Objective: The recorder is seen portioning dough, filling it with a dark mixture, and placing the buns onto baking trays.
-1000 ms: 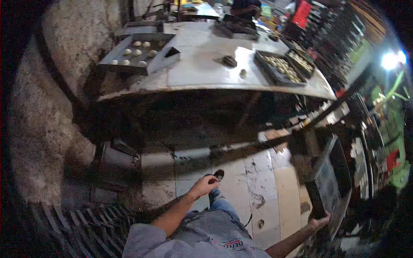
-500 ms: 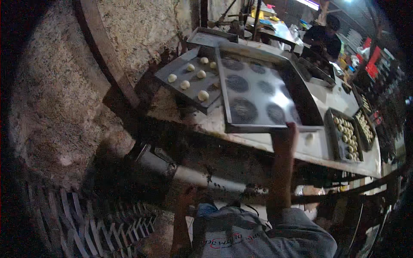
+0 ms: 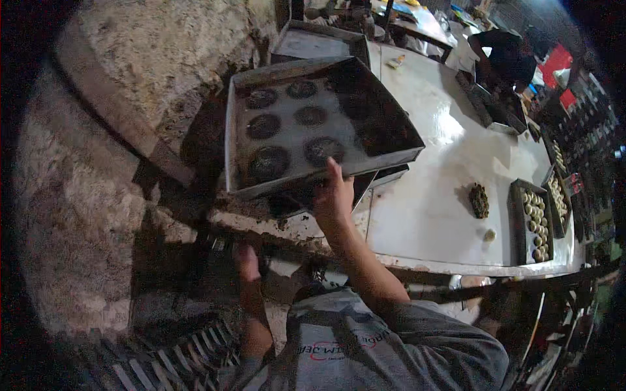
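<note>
My right hand (image 3: 336,199) grips the near rim of a large square metal baking tray (image 3: 287,133), its thumb over the edge. Dark round marks cover the tray's floor, and nothing lies in it. The tray sits at the left end of the white table, over another tray (image 3: 391,174) whose edge shows from below. Whether the two touch, I cannot make out. My left hand (image 3: 246,262) hangs below the table's front edge, apart from the tray. Motion smears its fingers.
On the white tabletop (image 3: 424,221) are a dark clump (image 3: 478,200) and one dough ball (image 3: 490,235). Trays of dough balls (image 3: 536,221) stand at the right. Another person (image 3: 508,58) bends over a dark tray (image 3: 492,107). A rough wall (image 3: 117,130) rises at left.
The held tray has moved left, covering the tray of dough balls that showed beside it. Its former place on the tabletop is uncovered. My left hand has come up and forward.
</note>
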The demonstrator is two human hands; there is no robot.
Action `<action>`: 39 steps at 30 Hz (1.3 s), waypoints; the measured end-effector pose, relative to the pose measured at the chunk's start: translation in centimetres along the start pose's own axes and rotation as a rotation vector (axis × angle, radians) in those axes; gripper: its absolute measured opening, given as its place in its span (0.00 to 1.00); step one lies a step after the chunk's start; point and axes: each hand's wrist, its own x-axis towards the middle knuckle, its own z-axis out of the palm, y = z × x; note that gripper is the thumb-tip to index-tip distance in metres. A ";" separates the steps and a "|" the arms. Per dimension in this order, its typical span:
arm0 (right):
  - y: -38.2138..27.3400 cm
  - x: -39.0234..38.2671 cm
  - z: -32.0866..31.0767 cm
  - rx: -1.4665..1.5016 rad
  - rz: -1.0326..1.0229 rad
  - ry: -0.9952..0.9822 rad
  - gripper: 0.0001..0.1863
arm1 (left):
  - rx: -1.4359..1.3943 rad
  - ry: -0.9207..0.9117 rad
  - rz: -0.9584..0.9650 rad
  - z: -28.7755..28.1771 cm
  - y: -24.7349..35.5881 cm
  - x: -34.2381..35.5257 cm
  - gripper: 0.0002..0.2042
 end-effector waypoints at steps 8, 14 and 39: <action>-13.4 4.0 -12.3 -0.651 -0.245 -0.035 0.20 | 0.174 0.141 0.093 -7.6 9.6 14.8 0.25; -8.4 24.8 -19.7 -0.436 0.100 -0.131 0.34 | 0.327 0.151 0.172 -6.9 6.1 10.6 0.26; -12.1 22.7 -12.3 -0.262 -0.167 -0.482 0.29 | 1.102 0.441 0.713 0.5 9.9 12.0 0.28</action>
